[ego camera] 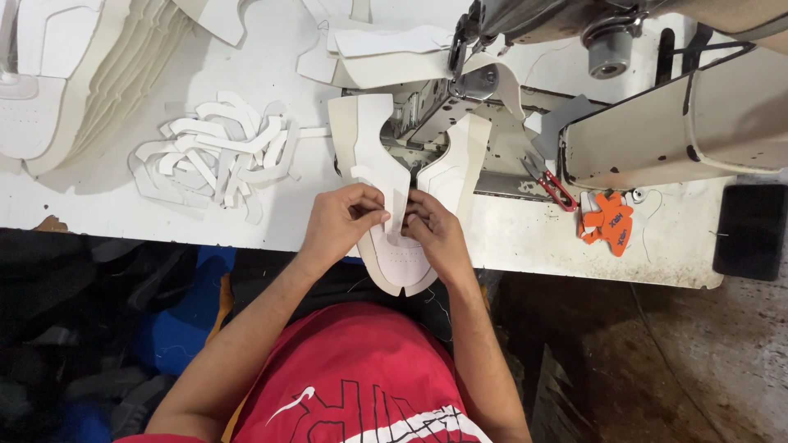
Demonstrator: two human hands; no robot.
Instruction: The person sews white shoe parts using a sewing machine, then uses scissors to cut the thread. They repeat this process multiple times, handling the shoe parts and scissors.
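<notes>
A white shoe upper [386,164], U-shaped with a perforated toe, lies on the white table [525,246] in front of the sewing machine [574,33]. Its toe end hangs over the table's near edge. My left hand [341,217] pinches a small white strip [400,212] against the upper's left wing. My right hand [435,234] grips the same spot from the right, fingers curled on the upper. The two hands almost touch. The upper's two wings reach back to the needle area [464,82].
A heap of curved white cut pieces [217,152] lies left of the hands. Stacked white uppers [82,74] fill the far left. Red-handled snips [552,184] and an orange tag [609,223] lie to the right. A beige machine guard [681,123] stands at right.
</notes>
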